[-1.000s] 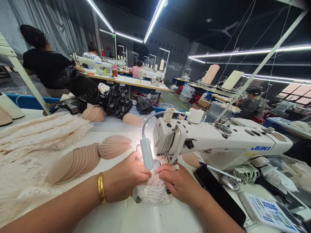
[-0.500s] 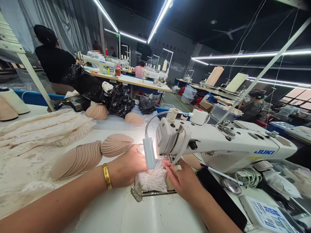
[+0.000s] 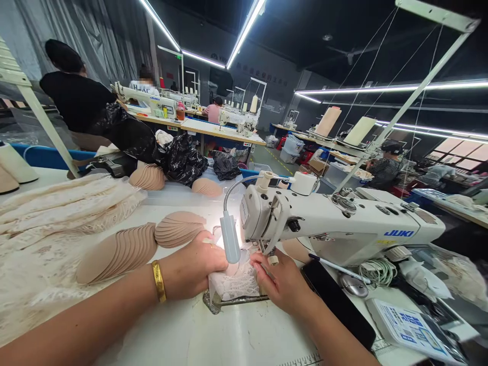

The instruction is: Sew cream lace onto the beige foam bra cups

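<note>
White lace fabric [image 3: 238,283] lies under the head of a white JUKI sewing machine [image 3: 328,223]. Its left side is in my left hand [image 3: 196,267], which has curled fingers and a gold bangle [image 3: 158,281] at the wrist. At the lace's right edge, close to the needle area, my right hand [image 3: 280,279] is closed with thumb and fingertips together on the cloth. A grey lamp [image 3: 230,238] on a bendy neck lights the spot and hides part of the lace and my left fingertips. The needle tip cannot be made out.
Stacks of beige cup pads [image 3: 118,251] and a heap of cream lace [image 3: 68,203] lie to the left. On the right are a black phone [image 3: 339,305], a pen [image 3: 335,267], a mouse [image 3: 353,285] and a white box [image 3: 406,325]. Co-workers sit beyond.
The camera view has shifted slightly, so most things sit a little further left. My right thumb and fingertips have drawn closer together at the lace. My left hand still holds the lace.
</note>
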Demonstrator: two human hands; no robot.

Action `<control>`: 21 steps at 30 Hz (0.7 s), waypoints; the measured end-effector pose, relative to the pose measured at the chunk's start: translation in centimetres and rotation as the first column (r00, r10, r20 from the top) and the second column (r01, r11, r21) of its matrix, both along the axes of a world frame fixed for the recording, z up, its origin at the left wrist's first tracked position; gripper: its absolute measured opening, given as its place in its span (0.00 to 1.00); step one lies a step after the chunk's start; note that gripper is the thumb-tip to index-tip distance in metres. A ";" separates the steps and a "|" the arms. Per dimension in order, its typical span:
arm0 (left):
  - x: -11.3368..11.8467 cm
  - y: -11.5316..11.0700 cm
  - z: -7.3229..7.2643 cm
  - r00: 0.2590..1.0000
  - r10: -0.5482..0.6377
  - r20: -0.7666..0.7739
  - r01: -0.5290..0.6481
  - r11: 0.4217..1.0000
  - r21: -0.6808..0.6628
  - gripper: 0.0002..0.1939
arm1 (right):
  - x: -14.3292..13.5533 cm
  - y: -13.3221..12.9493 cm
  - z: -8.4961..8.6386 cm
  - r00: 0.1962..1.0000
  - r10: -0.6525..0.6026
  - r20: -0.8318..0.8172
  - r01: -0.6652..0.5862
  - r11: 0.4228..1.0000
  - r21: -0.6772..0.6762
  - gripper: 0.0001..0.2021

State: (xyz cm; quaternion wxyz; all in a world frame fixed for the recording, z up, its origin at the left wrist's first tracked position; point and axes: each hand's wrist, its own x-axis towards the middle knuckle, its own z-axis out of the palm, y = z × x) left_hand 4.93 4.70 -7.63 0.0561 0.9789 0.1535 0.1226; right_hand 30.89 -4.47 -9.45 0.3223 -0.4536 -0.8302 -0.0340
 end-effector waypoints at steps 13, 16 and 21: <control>0.4 -3.7 -0.5 0.941 0.302 -0.155 -0.298 0.953 0.047 0.18 | -1.8 0.2 -0.8 0.964 0.068 0.255 -0.020 0.982 -0.186 0.09; 0.1 -3.7 -0.5 0.951 0.284 -0.122 -0.280 0.959 0.049 0.17 | -1.5 0.2 -1.1 0.962 0.037 0.271 0.001 0.990 -0.139 0.10; 0.0 -3.5 -0.2 0.972 0.217 -0.086 -0.216 0.976 0.017 0.16 | -0.2 -0.2 0.0 0.975 0.038 0.217 -0.009 0.991 -0.134 0.10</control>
